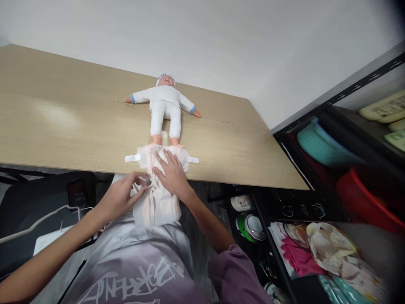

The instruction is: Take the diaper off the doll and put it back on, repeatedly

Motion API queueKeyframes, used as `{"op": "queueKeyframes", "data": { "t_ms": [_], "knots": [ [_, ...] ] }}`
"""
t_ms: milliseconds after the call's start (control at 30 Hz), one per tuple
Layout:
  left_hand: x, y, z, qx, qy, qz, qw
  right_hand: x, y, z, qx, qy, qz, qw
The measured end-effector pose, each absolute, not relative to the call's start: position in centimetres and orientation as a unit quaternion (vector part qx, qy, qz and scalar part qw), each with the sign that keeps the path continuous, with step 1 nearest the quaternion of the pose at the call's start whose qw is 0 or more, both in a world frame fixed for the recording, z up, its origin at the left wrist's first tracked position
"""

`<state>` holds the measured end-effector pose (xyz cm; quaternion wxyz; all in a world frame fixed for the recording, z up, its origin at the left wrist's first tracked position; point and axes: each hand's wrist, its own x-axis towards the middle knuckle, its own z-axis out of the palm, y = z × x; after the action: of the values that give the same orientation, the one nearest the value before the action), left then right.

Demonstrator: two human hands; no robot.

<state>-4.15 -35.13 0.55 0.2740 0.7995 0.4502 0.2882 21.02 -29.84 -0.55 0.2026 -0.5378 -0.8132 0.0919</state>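
A baby doll (165, 108) in a white suit and cap lies on its back on the wooden table (63, 126), feet toward me. An unfolded white diaper (158, 202) lies just below its feet and hangs over the table's front edge, its tabs spread left and right. My right hand (172, 174) rests flat on the diaper's upper part, fingers apart. My left hand (124, 196) pinches the diaper's left side near the table edge.
A black metal shelf (348, 169) stands at the right with a teal basin (322, 145), a red tub (367, 194) and folded cloths (316, 249). Under the table are white cables (38, 219) and small containers (249, 223). A white wall is behind.
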Motion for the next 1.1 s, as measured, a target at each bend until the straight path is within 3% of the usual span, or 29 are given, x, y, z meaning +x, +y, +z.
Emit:
{"op": "queueKeyframes", "data": {
  "t_ms": [167,367,467,600,833,967,1100],
  "knots": [
    [-5.1,-25.0,4.3,0.877,0.378,0.295,0.027,21.2,-29.9,-1.4,-0.542,-0.817,0.073,0.183],
    [1.2,-13.2,5.5,0.967,0.222,0.088,-0.094,21.1,-30.3,-1.4,-0.545,-0.814,0.074,0.186],
    [4.3,-10.5,5.6,0.983,0.158,0.009,-0.091,21.1,-30.4,-1.4,-0.545,-0.812,0.074,0.193],
    [6.3,-8.8,5.9,0.993,0.097,-0.007,-0.07,21.1,-30.5,-1.3,-0.542,-0.811,0.08,0.203],
    [6.8,-6.4,7.5,0.989,0.04,0.13,0.063,21.3,-29.5,-0.5,-0.549,-0.809,0.12,0.17],
    [6.7,-5.0,11.4,0.964,0.04,0.2,0.172,21.5,-27.4,-0.3,-0.528,-0.822,0.14,0.16],
    [6.1,-3.7,15.3,0.946,0.066,0.243,0.205,21.7,-23.9,-0.3,-0.511,-0.829,0.141,0.176]
  ]
}}
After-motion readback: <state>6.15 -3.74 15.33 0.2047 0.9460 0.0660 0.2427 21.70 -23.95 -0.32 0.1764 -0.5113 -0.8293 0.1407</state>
